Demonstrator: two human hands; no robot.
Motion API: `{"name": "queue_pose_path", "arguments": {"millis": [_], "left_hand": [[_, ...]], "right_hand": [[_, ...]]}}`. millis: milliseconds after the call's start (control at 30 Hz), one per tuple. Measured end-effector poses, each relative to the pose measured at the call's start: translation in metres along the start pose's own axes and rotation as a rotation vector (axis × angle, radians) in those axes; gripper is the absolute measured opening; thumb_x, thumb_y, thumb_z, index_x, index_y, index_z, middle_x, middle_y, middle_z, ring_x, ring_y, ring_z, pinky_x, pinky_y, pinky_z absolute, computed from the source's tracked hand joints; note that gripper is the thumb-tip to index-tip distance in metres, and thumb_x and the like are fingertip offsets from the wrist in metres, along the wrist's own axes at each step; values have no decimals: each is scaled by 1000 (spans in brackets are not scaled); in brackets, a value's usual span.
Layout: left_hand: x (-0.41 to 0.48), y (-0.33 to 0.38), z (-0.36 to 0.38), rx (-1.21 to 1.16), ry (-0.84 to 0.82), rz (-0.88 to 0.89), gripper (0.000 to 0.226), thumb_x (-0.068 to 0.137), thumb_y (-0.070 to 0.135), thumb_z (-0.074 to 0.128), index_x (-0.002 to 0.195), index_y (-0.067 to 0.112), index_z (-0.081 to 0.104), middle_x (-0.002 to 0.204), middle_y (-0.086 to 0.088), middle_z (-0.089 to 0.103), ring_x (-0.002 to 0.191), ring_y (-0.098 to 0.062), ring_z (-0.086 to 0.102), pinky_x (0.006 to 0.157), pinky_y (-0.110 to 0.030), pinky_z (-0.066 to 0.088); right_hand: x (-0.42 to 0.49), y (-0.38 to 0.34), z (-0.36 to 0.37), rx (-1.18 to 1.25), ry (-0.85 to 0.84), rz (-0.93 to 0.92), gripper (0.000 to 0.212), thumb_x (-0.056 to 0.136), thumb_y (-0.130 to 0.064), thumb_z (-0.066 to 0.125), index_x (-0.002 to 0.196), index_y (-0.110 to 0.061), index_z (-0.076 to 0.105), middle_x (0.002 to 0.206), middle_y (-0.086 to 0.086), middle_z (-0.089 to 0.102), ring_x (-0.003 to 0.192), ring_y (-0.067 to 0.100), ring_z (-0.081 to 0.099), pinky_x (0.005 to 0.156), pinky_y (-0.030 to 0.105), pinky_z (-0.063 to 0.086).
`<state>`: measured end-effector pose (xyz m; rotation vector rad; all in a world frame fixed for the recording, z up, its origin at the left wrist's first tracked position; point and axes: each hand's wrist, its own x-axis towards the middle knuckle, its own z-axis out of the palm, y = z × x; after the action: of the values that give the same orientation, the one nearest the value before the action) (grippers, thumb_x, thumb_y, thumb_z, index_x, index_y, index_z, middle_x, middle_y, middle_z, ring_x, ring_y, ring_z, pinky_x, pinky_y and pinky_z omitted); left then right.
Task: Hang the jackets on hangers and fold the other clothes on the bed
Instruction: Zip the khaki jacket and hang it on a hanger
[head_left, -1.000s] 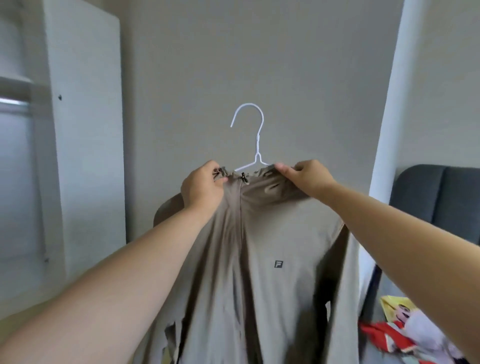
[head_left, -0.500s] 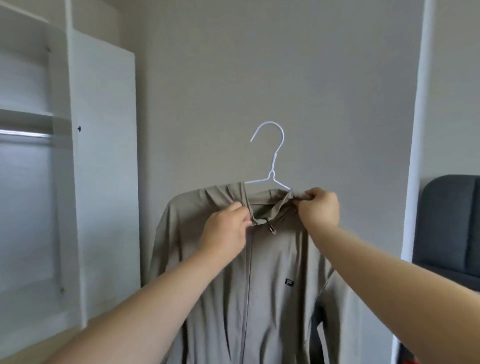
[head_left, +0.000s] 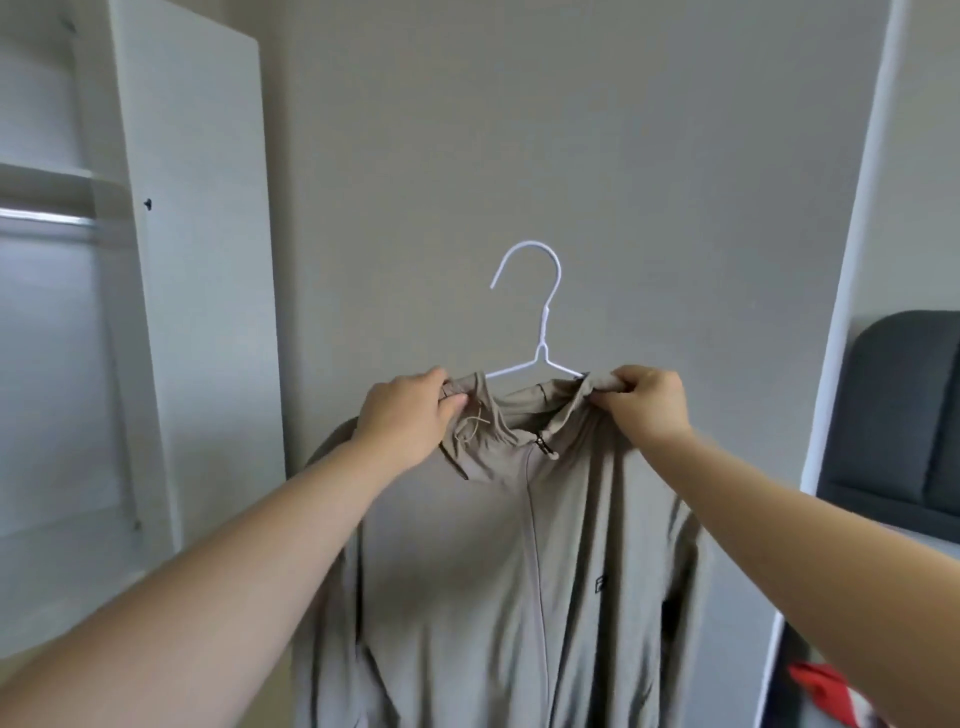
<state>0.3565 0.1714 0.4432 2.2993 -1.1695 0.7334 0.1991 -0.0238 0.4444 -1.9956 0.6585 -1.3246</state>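
The only mark I can read is a small dark logo (head_left: 600, 584) on the chest of the grey-brown jacket (head_left: 519, 561), right of centre in the lower part of the frame. It looks like a boxed letter F, blurred and partly lost in a fold.

**Person: bare hands, bare forearms**

Only hands and forearms are in view. The left hand (head_left: 410, 415) and right hand (head_left: 649, 410) are bare. The left forearm (head_left: 234, 571) and right forearm (head_left: 805, 535) are uncovered from wrist to frame edge. Upper arms are out of frame, so clothing cannot be told. Both arms blur toward the lower corners. Nails are too small to judge.
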Motion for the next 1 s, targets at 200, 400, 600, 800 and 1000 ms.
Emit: {"name": "queue_pose_path", "arguments": {"millis": [200,400,600,800,1000], "left_hand": [[12,3,8,-332,-121,-176,46,87,32,66,50,15,46,59,-10,50,66,-22,48,58,-28,30],[12,4,19,-526,-90,-291,56,79,26,76,44,14,33,46,-1,29,47,-16,32,48,-27,20],[10,14,16,-1114,-168,-655,20,74,25,79,75,10,67,76,-9,66,72,-20,63,65,-23,51],[10,-1,21,-1107,-110,-844,35,89,39,51,83,7,63,78,-10,61,55,-22,54,50,-20,39],[5,-9,42,-960,139,-823,29,85,25,55,77,-1,63,87,-24,65,94,-38,65,78,-37,51]], "right_hand": [[-7,0,-11,-279,66,-169,33,74,6,53,96,-12,70,97,8,65,97,29,57,82,33,46],[-55,-30,-5,-554,-419,-607,19,71,-14,50,83,-10,65,82,7,61,89,30,55,78,31,39],[-47,-66,3,-642,-394,-574,35,83,-14,60,57,-19,37,59,-1,45,68,32,52,59,28,23],[-98,-27,6,-861,-819,-564,26,87,-16,53,62,-14,45,91,16,64,87,36,59,64,28,35],[-134,-13,9,-666,-552,-819,17,72,-4,56,73,-18,47,69,7,58,66,30,54,59,30,45]]}}
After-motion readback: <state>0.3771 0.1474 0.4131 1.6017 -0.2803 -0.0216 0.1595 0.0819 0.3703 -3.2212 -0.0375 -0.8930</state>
